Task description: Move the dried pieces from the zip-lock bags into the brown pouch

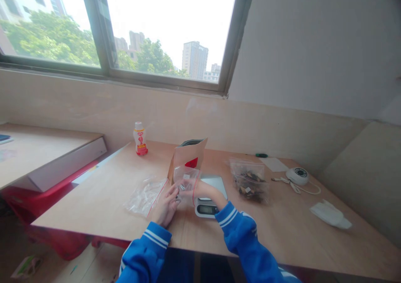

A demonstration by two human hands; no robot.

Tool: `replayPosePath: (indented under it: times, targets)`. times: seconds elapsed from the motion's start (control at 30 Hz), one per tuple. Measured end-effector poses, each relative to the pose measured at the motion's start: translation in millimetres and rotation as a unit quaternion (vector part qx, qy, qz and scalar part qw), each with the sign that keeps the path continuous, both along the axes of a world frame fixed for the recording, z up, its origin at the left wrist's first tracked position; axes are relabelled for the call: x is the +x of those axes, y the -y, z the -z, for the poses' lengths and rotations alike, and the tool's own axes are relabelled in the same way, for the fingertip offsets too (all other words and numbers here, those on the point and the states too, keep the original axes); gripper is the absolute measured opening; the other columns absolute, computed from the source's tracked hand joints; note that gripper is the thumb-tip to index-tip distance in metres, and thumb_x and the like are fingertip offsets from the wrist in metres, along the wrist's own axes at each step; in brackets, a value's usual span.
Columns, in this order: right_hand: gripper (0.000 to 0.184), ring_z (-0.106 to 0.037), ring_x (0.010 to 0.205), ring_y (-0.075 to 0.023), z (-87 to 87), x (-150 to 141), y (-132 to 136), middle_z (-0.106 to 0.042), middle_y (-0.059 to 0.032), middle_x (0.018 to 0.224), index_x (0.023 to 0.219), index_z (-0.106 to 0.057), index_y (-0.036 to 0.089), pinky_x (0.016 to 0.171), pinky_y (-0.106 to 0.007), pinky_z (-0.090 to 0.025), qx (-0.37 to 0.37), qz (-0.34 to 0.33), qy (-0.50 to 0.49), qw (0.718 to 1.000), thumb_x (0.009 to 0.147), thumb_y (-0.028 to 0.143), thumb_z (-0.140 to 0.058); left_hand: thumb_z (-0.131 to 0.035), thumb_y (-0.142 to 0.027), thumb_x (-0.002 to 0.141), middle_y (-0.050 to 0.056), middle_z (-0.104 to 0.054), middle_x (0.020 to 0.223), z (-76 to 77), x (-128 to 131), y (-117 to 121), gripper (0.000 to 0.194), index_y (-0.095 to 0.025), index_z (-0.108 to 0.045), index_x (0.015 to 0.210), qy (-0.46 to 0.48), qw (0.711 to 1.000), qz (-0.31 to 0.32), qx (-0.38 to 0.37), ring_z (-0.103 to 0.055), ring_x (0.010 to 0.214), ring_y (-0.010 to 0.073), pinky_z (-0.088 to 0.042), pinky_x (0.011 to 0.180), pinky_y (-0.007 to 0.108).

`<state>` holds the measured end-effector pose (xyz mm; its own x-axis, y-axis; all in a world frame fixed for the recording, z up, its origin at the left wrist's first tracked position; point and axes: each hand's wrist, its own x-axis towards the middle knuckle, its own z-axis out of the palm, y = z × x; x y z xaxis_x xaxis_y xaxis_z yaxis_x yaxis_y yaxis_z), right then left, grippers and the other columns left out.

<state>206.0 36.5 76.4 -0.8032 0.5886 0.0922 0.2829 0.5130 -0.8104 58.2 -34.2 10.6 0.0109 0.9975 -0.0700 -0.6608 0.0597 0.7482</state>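
My left hand (164,206) and my right hand (205,189) meet above the wooden desk (94,207), both gripping a small transparent zip bag (185,179) with a red seal. Small metal bits show in the bag near my left fingertips. Under my right wrist sits a digital scale (206,207) with a dark display. A flattened transparent zip bag (145,197) lies left of my left hand. Behind my hands stands a kraft paper pouch (188,156) with a red mark. To the right lies a transparent bag of dark pieces (249,181).
A bottle with a red base (140,138) stands at the desk's far edge. On the right lie a white corded device (297,176), a white cloth (330,214), a paper sheet (274,164) and a small green item (261,155). A lower table (40,153) adjoins on the left.
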Motion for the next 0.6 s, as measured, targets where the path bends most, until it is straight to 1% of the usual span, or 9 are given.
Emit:
replayPosePath:
  times: [0.07,0.17,0.3,0.37,0.43,0.5,0.57,0.6]
  targets:
    - [0.024,-0.064,0.085,-0.0196,-2.6,3,3,-0.069,-0.0023,0.094,0.1,-0.068,0.022,0.082,-0.033,-0.05,0.002,0.005,-0.008,1.0,0.081,0.036,-0.065,-0.071,-0.028,0.074,0.01,-0.067,0.12,-1.9,1,1,0.038,-0.021,-0.068,0.111,-0.003,1.0,0.012,0.006,-0.066,0.101,0.0203,-0.053,0.079,0.024]
    - [0.017,-0.063,0.087,-0.02,-7.1,5,8,-0.069,-0.0024,0.091,0.093,-0.069,0.021,0.083,-0.033,-0.049,0.035,0.026,-0.025,0.999,0.079,0.031,-0.068,-0.072,-0.027,0.073,0.009,-0.065,0.124,-3.1,2,2,0.039,-0.021,-0.068,0.111,-0.01,1.0,0.019,-0.001,-0.063,0.108,0.0232,-0.052,0.085,0.028]
    - [0.017,-0.061,0.086,-0.0208,-14.4,6,16,-0.066,-0.0045,0.093,0.086,-0.066,0.018,0.08,-0.033,-0.048,0.089,0.093,-0.031,0.991,0.073,0.026,-0.074,-0.073,-0.026,0.071,0.01,-0.065,0.123,-0.8,0,0,0.04,-0.022,-0.068,0.111,-0.016,1.0,0.011,-0.011,-0.062,0.112,0.0251,-0.052,0.091,0.031]
    - [0.016,-0.061,0.081,-0.0196,-21.6,10,20,-0.066,-0.0038,0.088,0.082,-0.063,0.018,0.075,-0.032,-0.048,0.089,0.123,-0.036,0.988,0.073,0.028,-0.072,-0.073,-0.025,0.072,0.01,-0.067,0.119,0.9,-1,-1,0.039,-0.022,-0.068,0.111,-0.018,1.0,-0.011,-0.02,-0.063,0.111,0.024,-0.051,0.093,0.032]
    - [0.016,-0.06,0.074,-0.0173,-33.7,18,23,-0.065,-0.0013,0.081,0.081,-0.061,0.018,0.069,-0.03,-0.047,0.061,0.127,-0.051,0.989,0.077,0.031,-0.069,-0.071,-0.025,0.075,0.01,-0.068,0.117,1.6,-2,-2,0.039,-0.021,-0.066,0.113,-0.018,0.999,-0.029,-0.027,-0.063,0.11,0.023,-0.05,0.096,0.032]
    - [0.017,-0.06,0.072,-0.0156,-51.9,26,23,-0.065,0.0006,0.078,0.082,-0.059,0.019,0.067,-0.028,-0.047,0.039,0.128,-0.09,0.987,0.078,0.034,-0.067,-0.067,-0.024,0.078,0.011,-0.067,0.12,1.2,-3,-2,0.039,-0.02,-0.064,0.116,-0.014,0.999,-0.035,-0.033,-0.063,0.111,0.0232,-0.049,0.097,0.033]
    - [0.019,-0.061,0.074,-0.0148,-74.7,31,19,-0.065,0.0008,0.08,0.083,-0.058,0.02,0.069,-0.027,-0.048,0.046,0.159,-0.149,0.975,0.078,0.036,-0.067,-0.065,-0.023,0.08,0.012,-0.064,0.124,0.0,-3,-2,0.038,-0.019,-0.063,0.118,-0.011,0.998,-0.04,-0.042,-0.062,0.112,0.0242,-0.05,0.096,0.034]
    - [0.02,-0.061,0.075,-0.0145,-86.8,32,14,-0.065,0.0007,0.08,0.083,-0.057,0.02,0.07,-0.027,-0.048,0.059,0.184,-0.182,0.964,0.078,0.036,-0.067,-0.064,-0.022,0.081,0.012,-0.063,0.126,-0.4,-3,-2,0.037,-0.019,-0.063,0.118,-0.011,0.998,-0.043,-0.045,-0.063,0.112,0.0243,-0.051,0.095,0.033]
